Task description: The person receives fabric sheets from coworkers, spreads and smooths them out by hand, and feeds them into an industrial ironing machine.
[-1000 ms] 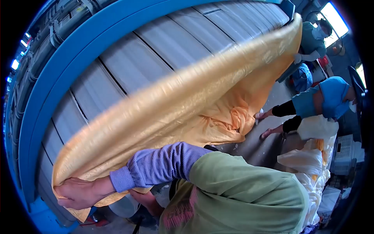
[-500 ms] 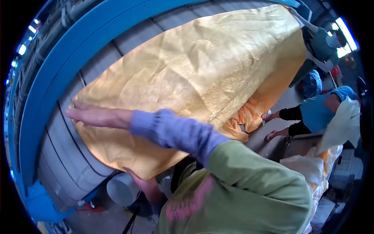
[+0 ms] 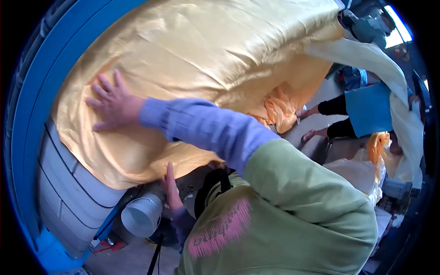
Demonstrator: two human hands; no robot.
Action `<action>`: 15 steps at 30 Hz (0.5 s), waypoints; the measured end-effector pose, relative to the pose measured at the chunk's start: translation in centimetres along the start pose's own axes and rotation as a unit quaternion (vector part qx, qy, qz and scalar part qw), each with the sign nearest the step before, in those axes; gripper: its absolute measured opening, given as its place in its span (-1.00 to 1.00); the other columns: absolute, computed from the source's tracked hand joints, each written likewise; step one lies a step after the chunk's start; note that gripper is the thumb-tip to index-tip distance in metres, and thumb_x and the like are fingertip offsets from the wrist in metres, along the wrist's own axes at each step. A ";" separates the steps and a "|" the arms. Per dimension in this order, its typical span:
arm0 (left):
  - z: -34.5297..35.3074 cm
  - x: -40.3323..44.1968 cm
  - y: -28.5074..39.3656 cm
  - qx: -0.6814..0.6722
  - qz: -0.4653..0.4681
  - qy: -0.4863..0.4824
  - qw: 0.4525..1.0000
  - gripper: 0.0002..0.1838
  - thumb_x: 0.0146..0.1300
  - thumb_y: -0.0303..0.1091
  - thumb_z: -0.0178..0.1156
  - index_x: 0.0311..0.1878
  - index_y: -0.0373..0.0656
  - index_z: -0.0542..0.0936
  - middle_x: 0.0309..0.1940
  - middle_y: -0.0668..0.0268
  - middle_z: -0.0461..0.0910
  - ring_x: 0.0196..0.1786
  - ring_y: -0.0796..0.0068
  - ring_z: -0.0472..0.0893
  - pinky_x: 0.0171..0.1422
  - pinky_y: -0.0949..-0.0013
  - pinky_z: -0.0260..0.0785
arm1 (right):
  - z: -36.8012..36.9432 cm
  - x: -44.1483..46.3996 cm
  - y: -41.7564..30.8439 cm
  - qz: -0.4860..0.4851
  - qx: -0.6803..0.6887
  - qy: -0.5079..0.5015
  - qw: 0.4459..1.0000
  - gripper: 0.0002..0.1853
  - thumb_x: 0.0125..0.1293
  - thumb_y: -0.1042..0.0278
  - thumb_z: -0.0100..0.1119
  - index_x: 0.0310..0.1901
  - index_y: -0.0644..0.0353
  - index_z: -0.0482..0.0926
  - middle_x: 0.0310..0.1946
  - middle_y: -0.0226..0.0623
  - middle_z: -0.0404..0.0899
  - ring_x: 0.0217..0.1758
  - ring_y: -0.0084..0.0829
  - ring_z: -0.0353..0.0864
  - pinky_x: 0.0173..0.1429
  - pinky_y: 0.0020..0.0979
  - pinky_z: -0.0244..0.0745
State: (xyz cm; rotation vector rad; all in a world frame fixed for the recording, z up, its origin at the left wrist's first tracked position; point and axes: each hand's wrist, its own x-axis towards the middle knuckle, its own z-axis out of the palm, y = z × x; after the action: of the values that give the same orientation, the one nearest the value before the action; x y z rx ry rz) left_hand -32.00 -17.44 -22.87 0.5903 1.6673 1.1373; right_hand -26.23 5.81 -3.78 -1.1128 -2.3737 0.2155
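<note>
A large golden-yellow cloth [image 3: 183, 59] lies spread over the grey slatted surface [image 3: 68, 178] and hangs down along its near side. Flat on the cloth near its left end rests my right hand [image 3: 114, 103], fingers spread. My left hand [image 3: 171, 189] is lower down, just at the cloth's hanging near edge, with its fingers stretched upward and nothing visible in it. Part of that hand's fingers is hidden by the fabric or by the angle. A bunched orange part of the cloth [image 3: 280, 110] hangs near the floor.
A blue curved frame [image 3: 34, 91] borders the surface. Beneath the near edge stands a white bucket [image 3: 142, 214]. At the right, a person in blue [image 3: 369, 107] is beside a long white cloth [image 3: 394, 75]; another person [image 3: 366, 28] is behind, near the cloth's far end.
The cloth has come down and spread flatter over the slats. My right hand has moved from its edge onto its top, fingers now spread. The white cloth at the right has been lifted and stretched out.
</note>
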 end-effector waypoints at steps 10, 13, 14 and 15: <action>-15.3 1.0 -8.8 0.430 0.352 -0.003 0.831 -0.60 0.30 -0.32 -0.14 0.09 -0.41 0.39 0.00 -0.01 0.43 0.09 0.18 0.38 0.21 0.20 0.19 | -5.1 -16.6 2.3 -0.019 0.126 0.225 0.966 -0.55 0.17 0.22 0.10 0.10 0.08 0.35 0.26 -0.11 0.16 0.40 -0.09 0.01 0.41 0.02 -0.19; -13.1 -3.2 -1.6 0.264 0.261 0.010 0.928 -0.57 0.24 -0.29 -0.02 0.08 -0.42 0.38 0.01 0.02 0.42 0.04 0.22 0.41 0.13 0.22 0.26 | -3.7 -27.9 5.5 0.114 0.139 0.136 0.974 -0.59 0.18 0.32 0.10 0.09 0.07 0.35 0.25 -0.15 0.18 0.41 -0.12 0.00 0.39 -0.01 -0.09; -10.8 -3.7 0.3 0.135 0.169 0.041 0.976 -0.54 0.22 -0.26 0.04 0.07 -0.43 0.38 0.02 0.05 0.42 0.03 0.25 0.42 0.11 0.24 0.29 | -3.4 -31.3 6.4 0.155 0.149 0.108 0.971 -0.59 0.19 0.33 0.10 0.09 0.07 0.35 0.24 -0.15 0.18 0.40 -0.12 0.01 0.37 -0.04 -0.03; -8.7 -4.3 2.3 0.041 0.111 0.071 0.990 -0.52 0.20 -0.24 0.10 0.07 -0.43 0.38 0.02 0.07 0.42 0.02 0.28 0.44 0.09 0.26 0.31 | -2.7 -34.4 7.5 0.192 0.157 0.087 0.965 -0.61 0.19 0.30 0.08 0.07 0.10 0.35 0.21 -0.14 0.23 0.36 -0.11 0.08 0.34 -0.08 0.05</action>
State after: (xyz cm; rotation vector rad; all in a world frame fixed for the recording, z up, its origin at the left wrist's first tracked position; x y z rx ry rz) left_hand -38.56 -23.39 -18.33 0.7777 1.8105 1.3007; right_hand -1.32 -15.40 -16.95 -1.3594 -1.8733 0.5815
